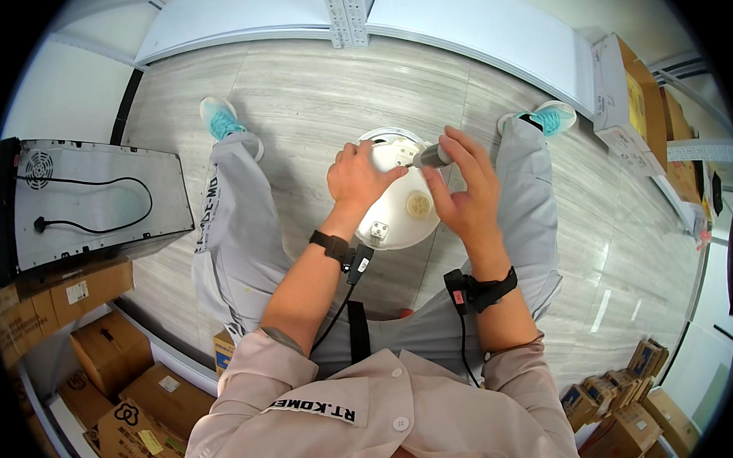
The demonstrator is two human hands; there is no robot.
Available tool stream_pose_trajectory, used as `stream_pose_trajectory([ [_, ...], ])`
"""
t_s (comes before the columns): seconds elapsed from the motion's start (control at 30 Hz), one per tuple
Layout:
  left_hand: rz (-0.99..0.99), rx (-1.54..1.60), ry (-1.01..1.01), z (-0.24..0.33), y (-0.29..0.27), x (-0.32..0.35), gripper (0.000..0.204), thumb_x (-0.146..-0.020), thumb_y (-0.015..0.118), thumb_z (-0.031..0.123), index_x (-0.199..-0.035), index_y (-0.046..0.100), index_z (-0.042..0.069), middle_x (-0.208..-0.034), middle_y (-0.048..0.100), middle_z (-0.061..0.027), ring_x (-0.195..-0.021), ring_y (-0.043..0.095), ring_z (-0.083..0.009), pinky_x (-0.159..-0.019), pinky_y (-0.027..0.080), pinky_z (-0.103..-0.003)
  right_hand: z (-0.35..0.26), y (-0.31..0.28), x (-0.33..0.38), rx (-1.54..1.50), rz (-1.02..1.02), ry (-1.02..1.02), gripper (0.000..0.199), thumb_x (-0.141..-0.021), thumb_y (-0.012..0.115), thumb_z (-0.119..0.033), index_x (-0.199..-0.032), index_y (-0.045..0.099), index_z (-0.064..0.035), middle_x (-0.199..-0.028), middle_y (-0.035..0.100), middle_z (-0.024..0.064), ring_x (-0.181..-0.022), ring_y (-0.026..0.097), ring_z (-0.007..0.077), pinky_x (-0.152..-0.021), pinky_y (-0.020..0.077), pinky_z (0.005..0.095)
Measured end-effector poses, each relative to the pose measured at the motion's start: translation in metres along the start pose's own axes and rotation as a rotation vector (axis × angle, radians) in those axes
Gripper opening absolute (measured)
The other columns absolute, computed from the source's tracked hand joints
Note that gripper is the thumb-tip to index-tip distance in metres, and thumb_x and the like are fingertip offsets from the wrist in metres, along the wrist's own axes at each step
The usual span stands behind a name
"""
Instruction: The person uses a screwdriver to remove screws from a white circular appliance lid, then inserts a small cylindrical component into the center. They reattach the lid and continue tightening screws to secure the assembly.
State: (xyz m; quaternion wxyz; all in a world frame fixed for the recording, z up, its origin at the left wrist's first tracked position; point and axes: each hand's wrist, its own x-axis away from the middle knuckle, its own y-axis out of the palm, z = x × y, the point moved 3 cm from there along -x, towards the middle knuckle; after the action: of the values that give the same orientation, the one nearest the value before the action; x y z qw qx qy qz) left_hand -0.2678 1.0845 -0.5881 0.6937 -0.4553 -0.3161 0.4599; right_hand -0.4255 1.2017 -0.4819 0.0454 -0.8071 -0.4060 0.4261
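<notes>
A round white appliance (401,208) sits upside down between my knees, showing its base with a yellow disc and a small square socket. My left hand (356,178) grips its left rim and holds it steady. My right hand (463,188) is closed around the grey handle of a screwdriver (430,157), whose tip points at the upper part of the base. Both wrists wear black bands with cables running down my forearms.
A metal appliance (93,199) with a black power cord lies at the left. Cardboard boxes (120,358) are stacked at lower left, more boxes (627,404) at lower right and at upper right (629,101). White shelving (350,18) runs along the top.
</notes>
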Motion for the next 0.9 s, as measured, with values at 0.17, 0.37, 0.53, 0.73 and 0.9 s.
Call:
stream_pose_trajectory([
  [0.17,0.003,0.013,0.003,0.003,-0.001,0.0,0.081,-0.065,0.09,0.064,-0.124,0.072,0.01,-0.108,0.068,-0.011,-0.102,0.069,-0.0305,-0.08,0.058,-0.044,0.003,0.001,0.013,0.04,0.014,0.079,0.043,-0.085,0.08,0.0,-0.126,0.069,-0.0044,-0.127,0.071,0.0183,-0.108,0.071,0.0371,-0.089,0.0583,0.0397],
  [0.37,0.007,0.014,0.004,0.004,-0.006,0.003,0.078,-0.065,0.09,0.063,-0.121,0.073,0.011,-0.105,0.067,-0.0104,-0.1,0.069,-0.0303,-0.078,0.057,-0.044,-0.008,0.003,-0.002,-0.046,-0.007,0.069,0.045,-0.08,0.086,-0.004,-0.123,0.073,-0.0082,-0.125,0.071,0.0172,-0.108,0.07,0.0377,-0.089,0.0583,0.0399],
  [0.53,0.033,0.001,0.022,0.003,-0.004,0.004,0.077,-0.065,0.09,0.063,-0.119,0.073,0.011,-0.103,0.067,-0.0106,-0.099,0.069,-0.03,-0.077,0.057,-0.044,-0.003,0.004,0.01,0.053,-0.03,0.064,0.047,-0.08,0.084,-0.003,-0.125,0.073,-0.0068,-0.126,0.071,0.018,-0.11,0.07,0.0361,-0.088,0.0585,0.039],
  [0.73,0.018,-0.001,0.021,0.001,-0.001,0.004,0.082,-0.064,0.09,0.064,-0.125,0.072,0.011,-0.104,0.069,-0.0105,-0.1,0.07,-0.0315,-0.079,0.059,-0.046,-0.006,0.005,0.006,-0.074,0.003,0.108,0.047,-0.08,0.084,-0.005,-0.125,0.073,-0.0071,-0.119,0.071,0.0159,-0.104,0.07,0.0333,-0.086,0.0585,0.0373],
  [0.9,0.032,0.015,0.028,0.001,-0.001,0.004,0.076,-0.065,0.091,0.062,-0.118,0.073,0.011,-0.102,0.067,-0.0101,-0.097,0.069,-0.03,-0.075,0.058,-0.045,-0.011,0.005,0.0,-0.049,-0.01,-0.048,0.05,-0.082,0.082,-0.002,-0.13,0.07,-0.0047,-0.116,0.071,0.0149,-0.101,0.07,0.0324,-0.087,0.0582,0.0369],
])
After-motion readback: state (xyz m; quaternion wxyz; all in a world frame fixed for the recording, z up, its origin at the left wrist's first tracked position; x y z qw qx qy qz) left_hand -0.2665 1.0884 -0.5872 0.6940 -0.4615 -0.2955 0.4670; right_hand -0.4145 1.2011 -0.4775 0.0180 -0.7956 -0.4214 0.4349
